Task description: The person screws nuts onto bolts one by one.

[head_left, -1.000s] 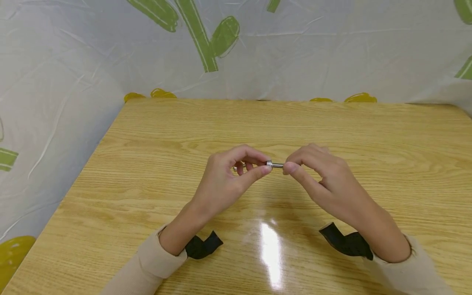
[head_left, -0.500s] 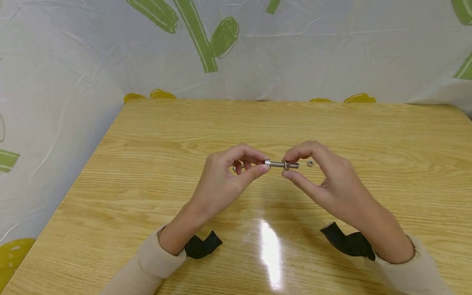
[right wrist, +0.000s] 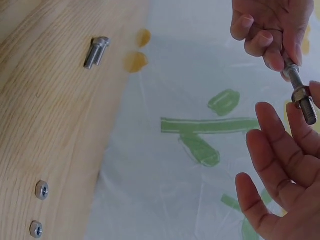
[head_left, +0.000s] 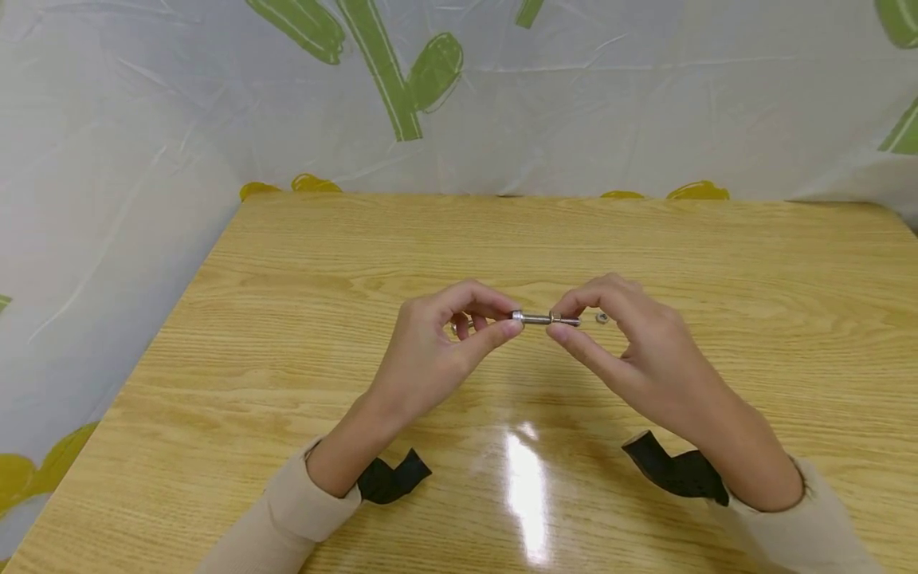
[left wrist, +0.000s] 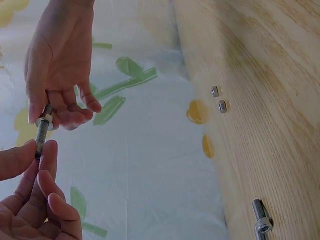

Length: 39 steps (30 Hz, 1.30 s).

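Note:
A silver socket-head bolt (head_left: 534,319) is held level above the table, its head to the left and its threaded end to the right. Thumb and index finger of my left hand (head_left: 446,347) pinch it at the head. Partway along the shank sits a hex nut (right wrist: 301,95), with the bolt's tip sticking out past it. My right hand (head_left: 641,347) has thumb and index fingertip on opposite sides of this nut; its other fingers are loosely bent in the right wrist view.
Two loose nuts, a nearer one (right wrist: 42,190) and another (right wrist: 36,229), lie on the wooden table (head_left: 323,263). Two more bolts (right wrist: 97,50) lie side by side on it. Black straps hang at both wrists. A patterned sheet (head_left: 574,119) rises behind the table.
My right fingers first covered the bolt's end, then parted and showed the nut and threaded tip. Now they have closed in on the nut again. My left hand has stayed nearly still.

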### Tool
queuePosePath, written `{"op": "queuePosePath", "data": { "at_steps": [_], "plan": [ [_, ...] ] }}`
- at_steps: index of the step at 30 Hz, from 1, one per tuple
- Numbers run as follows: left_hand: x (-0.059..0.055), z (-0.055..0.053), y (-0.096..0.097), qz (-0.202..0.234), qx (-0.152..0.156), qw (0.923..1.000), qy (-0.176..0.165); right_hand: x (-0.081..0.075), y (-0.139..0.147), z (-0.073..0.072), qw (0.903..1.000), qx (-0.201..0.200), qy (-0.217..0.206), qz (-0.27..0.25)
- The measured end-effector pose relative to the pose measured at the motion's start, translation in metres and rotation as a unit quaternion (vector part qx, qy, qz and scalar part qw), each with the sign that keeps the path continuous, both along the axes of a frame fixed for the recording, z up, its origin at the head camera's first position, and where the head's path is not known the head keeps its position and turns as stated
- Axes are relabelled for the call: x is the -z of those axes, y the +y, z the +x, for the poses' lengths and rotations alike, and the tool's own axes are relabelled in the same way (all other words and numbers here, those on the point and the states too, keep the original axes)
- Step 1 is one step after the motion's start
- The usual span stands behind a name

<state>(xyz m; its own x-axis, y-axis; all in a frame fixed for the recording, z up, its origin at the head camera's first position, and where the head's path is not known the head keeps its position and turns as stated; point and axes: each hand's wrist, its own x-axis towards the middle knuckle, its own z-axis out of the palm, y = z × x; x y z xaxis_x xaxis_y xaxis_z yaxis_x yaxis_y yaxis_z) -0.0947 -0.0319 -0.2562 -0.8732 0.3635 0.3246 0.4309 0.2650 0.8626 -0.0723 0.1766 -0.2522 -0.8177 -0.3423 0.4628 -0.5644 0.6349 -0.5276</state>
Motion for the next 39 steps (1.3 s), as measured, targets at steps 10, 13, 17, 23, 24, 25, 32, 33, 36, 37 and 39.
{"op": "queuePosePath", "data": {
  "at_steps": [10, 13, 17, 23, 24, 25, 32, 33, 36, 37, 39],
  "plan": [
    [0.0004, 0.0005, 0.0009, 0.009, 0.013, 0.9998, 0.008, 0.0016, -0.0026, 0.0006, 0.9994, 0.01, -0.032, -0.005],
    [0.0003, 0.0007, 0.001, 0.006, 0.011, 0.9999, 0.01, 0.0003, -0.0015, 0.0013, 0.9988, 0.014, -0.046, 0.007],
    [-0.0002, 0.0007, 0.0008, 0.002, 0.005, 0.9999, 0.009, -0.0003, -0.001, 0.0013, 0.9993, 0.012, -0.032, 0.017],
    [0.0007, 0.0, 0.0003, 0.004, 0.001, 1.0, 0.0, 0.0022, -0.0003, -0.0018, 0.9989, -0.026, 0.039, -0.001],
    [0.0007, 0.0, 0.0002, 0.005, 0.001, 1.0, -0.001, 0.0028, 0.0001, -0.0023, 0.9984, -0.032, 0.048, -0.003],
    [0.0009, -0.0001, 0.0002, 0.006, 0.002, 1.0, -0.001, 0.0031, 0.0005, -0.0026, 0.998, -0.034, 0.054, -0.003],
    [0.0, 0.0006, 0.0008, 0.003, 0.001, 1.0, -0.003, 0.0043, 0.0011, -0.003, 0.9973, -0.04, 0.061, -0.007],
    [0.0, 0.0006, 0.0008, 0.002, 0.001, 1.0, -0.003, 0.0043, 0.0011, -0.0029, 0.9973, -0.041, 0.061, -0.007],
    [-0.0001, 0.0007, 0.001, 0.002, 0.001, 1.0, -0.002, 0.0041, 0.0012, -0.0025, 0.9975, -0.042, 0.057, -0.007],
    [-0.0002, 0.0008, 0.0011, 0.002, 0.001, 1.0, -0.002, 0.004, 0.0011, -0.0023, 0.9976, -0.042, 0.055, -0.009],
    [-0.0003, 0.0009, 0.0012, 0.001, 0.0, 1.0, 0.0, 0.0038, 0.0011, -0.0017, 0.998, -0.038, 0.049, -0.005]
  ]
}}
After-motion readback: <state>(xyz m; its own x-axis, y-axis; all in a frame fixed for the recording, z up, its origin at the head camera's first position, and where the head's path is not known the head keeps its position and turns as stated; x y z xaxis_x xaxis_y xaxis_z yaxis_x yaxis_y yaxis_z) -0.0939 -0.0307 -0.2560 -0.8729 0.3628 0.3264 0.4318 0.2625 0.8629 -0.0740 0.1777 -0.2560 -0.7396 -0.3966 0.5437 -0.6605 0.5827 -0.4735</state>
